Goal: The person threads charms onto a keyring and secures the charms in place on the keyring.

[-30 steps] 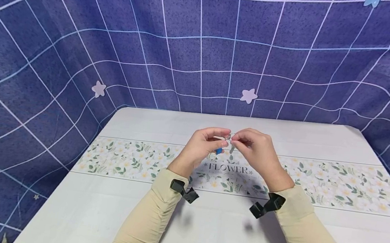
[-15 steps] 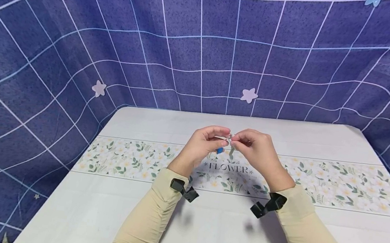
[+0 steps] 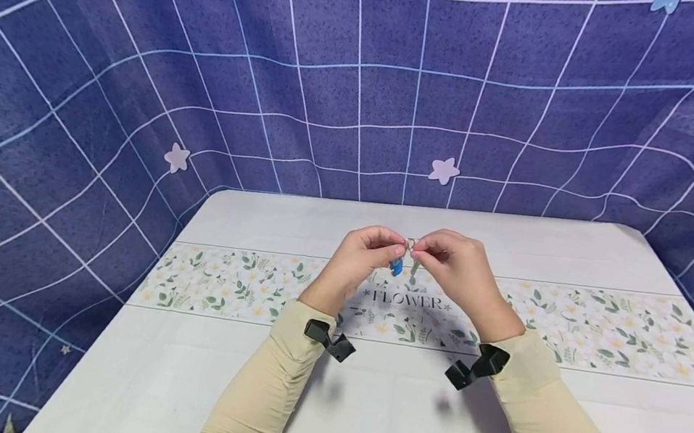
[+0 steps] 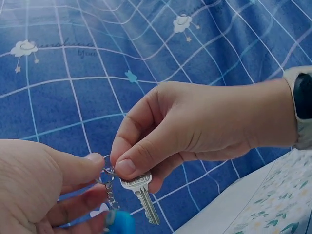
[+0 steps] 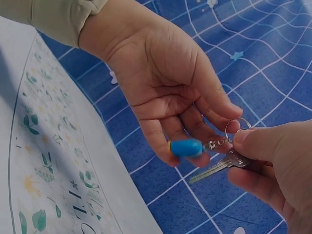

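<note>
Both hands meet above the table around a small metal key ring (image 5: 238, 126). My left hand (image 3: 360, 258) pinches the ring between thumb and index finger. A short chain (image 4: 110, 192) runs from the ring to a blue pendant (image 5: 186, 147) that dangles by the left hand's lower fingers. My right hand (image 3: 457, 266) pinches the head of a silver key (image 4: 141, 195) right at the ring, thumb on top. The key's toothed blade points downward in the left wrist view, and its head is partly covered by the right thumb and fingers.
Beneath the hands lies a white tablecloth (image 3: 387, 412) with a floral band (image 3: 621, 333) and the word FLOWER. A blue curtain (image 3: 310, 95) with white grid lines and stars stands behind the table. Black camera mounts (image 3: 329, 341) sit on both wrists.
The left fingers have closed in on the ring, and the blue pendant now hangs lower and shows more. More of the ring is visible between the hands. The arms stay almost still.
</note>
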Demonstrator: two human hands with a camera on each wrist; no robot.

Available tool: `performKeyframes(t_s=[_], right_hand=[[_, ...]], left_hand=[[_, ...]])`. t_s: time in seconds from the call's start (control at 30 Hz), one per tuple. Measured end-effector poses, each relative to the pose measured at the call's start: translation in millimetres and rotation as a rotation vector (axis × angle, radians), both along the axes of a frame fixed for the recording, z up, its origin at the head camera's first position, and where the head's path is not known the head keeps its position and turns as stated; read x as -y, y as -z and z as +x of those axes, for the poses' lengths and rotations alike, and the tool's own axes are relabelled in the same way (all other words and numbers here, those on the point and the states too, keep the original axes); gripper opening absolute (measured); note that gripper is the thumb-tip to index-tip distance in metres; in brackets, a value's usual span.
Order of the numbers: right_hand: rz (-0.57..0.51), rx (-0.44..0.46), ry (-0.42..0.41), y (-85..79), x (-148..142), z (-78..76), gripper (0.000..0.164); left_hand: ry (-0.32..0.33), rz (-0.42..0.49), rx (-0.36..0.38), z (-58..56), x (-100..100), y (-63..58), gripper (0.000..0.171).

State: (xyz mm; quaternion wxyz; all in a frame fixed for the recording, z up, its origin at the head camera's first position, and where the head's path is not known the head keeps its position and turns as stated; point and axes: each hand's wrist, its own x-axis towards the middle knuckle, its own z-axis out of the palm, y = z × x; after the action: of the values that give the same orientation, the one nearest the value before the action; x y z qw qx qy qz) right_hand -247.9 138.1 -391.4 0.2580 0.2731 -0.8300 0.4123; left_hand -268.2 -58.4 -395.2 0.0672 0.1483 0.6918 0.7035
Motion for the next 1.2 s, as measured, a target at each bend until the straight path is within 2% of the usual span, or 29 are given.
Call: performKeyframes(t_s=[0.17,0.27,0.63,0.9,1.03,1.2], right_hand=[[0.064,-0.03,-0.009,0.4,-0.6,0.4,0.004],[0.096,-0.035,-0.011,0.2,-0.3,0.0,0.004],[0.09,-0.019,-0.006,0.6,-0.7,0.2,0.005],[0.049,-0.023,0.006,2.0,-0.9,-0.2,0.006],[0.019,0.019,-0.004,2.2,-0.1,-0.8,0.007],[-0.087,0.151,-0.025,2.8,1.1,-1.3,0.014]], left_hand=[[-0.066,-0.111,-0.055,-0.6,-0.6,-0.2,0.017],[-0.072,-0.143,-0.073,-0.6,-0.2,-0.5,0.015],[-0.001,-0.115,-0.112,-0.6,2.2,1.3,0.011],[0.026,-0.091,-0.072,-0.4,3.2,3.0,0.012],[0.023,-0.092,-0.053,0.0,3.8,2.1,0.011],[0.031,-0.063,-0.078,-0.1,4.0,0.9,0.01]])
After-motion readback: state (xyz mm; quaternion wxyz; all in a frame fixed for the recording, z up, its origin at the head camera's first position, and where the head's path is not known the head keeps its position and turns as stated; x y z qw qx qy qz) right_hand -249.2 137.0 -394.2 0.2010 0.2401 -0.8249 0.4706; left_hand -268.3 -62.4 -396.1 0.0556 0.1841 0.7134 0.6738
